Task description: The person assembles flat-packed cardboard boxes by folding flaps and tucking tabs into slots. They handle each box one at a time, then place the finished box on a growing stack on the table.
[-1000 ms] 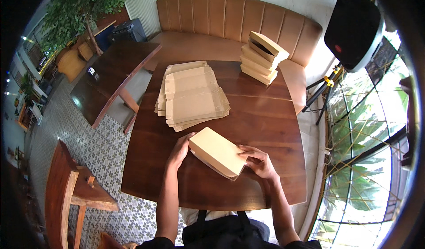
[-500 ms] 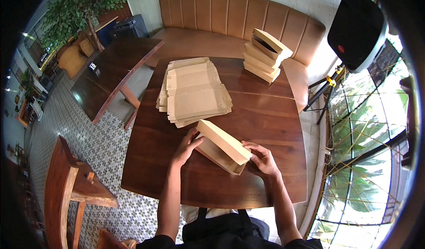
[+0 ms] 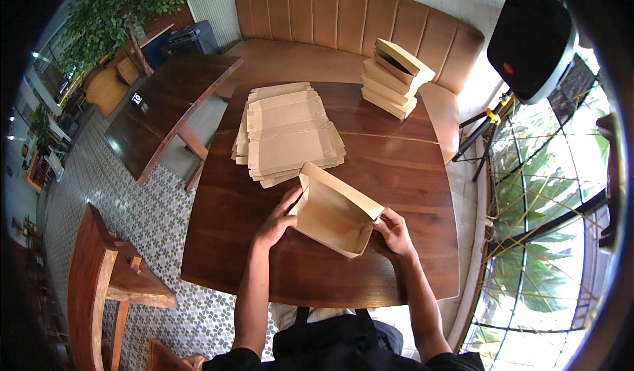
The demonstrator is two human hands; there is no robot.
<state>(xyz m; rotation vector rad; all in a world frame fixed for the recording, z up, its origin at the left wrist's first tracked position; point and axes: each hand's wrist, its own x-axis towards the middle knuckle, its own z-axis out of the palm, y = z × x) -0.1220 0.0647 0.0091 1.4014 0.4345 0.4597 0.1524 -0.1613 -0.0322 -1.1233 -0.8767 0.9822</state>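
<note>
A brown cardboard box (image 3: 330, 216) stands partly open on the near part of the dark wooden table (image 3: 284, 282), its lid raised toward the far side and its inside facing me. My left hand (image 3: 276, 224) grips the box's left end, thumb and fingers closed on the cardboard edge. At the right end, my right hand (image 3: 394, 232) pinches the corner where lid and side wall meet. Beyond the box lies a pile of flat, unfolded cardboard blanks (image 3: 287, 133). Some fingertips are hidden behind the cardboard.
Several folded boxes (image 3: 393, 84) are stacked at the table's far right corner. Behind it curves a brown padded bench (image 3: 356, 21). A black speaker (image 3: 530, 41) on a tripod stands at right, by a window. Another wooden table (image 3: 178, 100) and a wooden chair (image 3: 99, 285) are at left.
The box's lid has swung up and away from me, so more of the inside shows. Both hands stay at its ends, with the right one shifted slightly.
</note>
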